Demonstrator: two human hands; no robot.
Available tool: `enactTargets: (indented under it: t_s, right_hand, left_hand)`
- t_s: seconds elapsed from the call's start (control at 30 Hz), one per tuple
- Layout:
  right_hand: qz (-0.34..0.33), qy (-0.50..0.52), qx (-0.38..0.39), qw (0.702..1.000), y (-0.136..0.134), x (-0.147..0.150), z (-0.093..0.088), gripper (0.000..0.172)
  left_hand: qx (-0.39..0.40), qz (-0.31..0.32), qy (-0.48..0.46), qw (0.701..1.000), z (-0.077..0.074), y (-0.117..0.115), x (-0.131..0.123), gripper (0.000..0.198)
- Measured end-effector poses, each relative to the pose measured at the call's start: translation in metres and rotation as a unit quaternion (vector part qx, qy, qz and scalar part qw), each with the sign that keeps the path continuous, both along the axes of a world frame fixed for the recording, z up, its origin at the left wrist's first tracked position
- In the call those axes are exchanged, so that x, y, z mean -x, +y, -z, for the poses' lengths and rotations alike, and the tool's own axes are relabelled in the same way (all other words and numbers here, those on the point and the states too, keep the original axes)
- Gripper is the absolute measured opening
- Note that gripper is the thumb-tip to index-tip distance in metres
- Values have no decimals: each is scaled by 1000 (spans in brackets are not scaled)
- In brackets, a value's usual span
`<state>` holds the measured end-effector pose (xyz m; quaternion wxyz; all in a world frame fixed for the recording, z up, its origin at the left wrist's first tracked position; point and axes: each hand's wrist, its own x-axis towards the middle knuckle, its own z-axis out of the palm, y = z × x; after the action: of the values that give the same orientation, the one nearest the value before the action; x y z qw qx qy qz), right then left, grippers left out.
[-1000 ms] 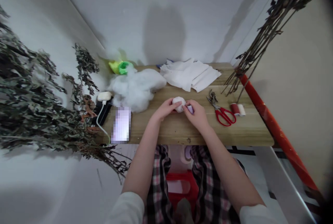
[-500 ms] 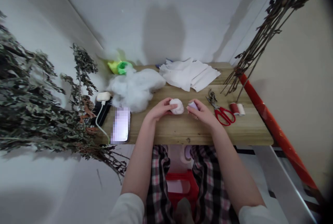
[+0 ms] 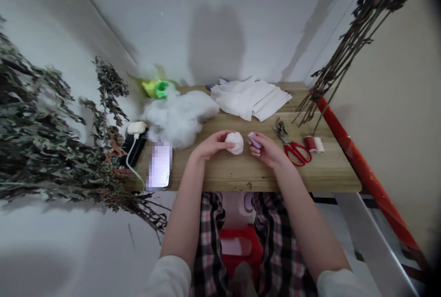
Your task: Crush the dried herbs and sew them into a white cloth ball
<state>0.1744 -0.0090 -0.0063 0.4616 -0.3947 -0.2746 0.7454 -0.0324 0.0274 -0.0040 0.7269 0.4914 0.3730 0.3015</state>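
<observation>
A round white stuffed ball (image 3: 235, 143) rests in my left hand (image 3: 217, 143), thumb on its front and the fingers partly hidden behind it. Just to the right, my right hand (image 3: 267, 148) is closed round a small pale lilac piece (image 3: 255, 140); its exact kind is too small to make out. A short gap separates the piece from the ball. Both hands are above the middle of the wooden table (image 3: 223, 175). Red-handled scissors (image 3: 296, 152) lie to the right of my right hand.
White stuffing (image 3: 182, 115) is heaped at the back left, beside a yellow and green bag (image 3: 161, 88). White cloth pieces (image 3: 250, 98) lie at the back. A phone (image 3: 159, 165) is on the left; a red thread spool (image 3: 310, 144) and a white spool (image 3: 319, 145) on the right. Dried plants (image 3: 51, 136) crowd the left.
The white ball has turned slightly in my left hand. My right hand has rolled over a little, and more of the lilac piece shows.
</observation>
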Motion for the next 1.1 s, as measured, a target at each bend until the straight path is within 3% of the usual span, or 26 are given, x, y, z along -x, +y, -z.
enactTargets:
  t_s: [0.33,0.53,0.77,1.1]
  right_hand:
    - [14,-17,20,1000,9,-1,11,27]
    - [4,-60,49,997,8,1,10,25]
    - [-47,8,77,996,10,-1,10,36]
    - [-88,25,77,993,12,-1,2,20]
  left_hand:
    - [9,-6,-7,1000,-8,-5,0,43]
    - [27,24,-1,999,-6,-6,4,48]
    - [-4,64,28,998,-3,-3,2,54]
    - [-46,114,40,992,-11,-5,2,57]
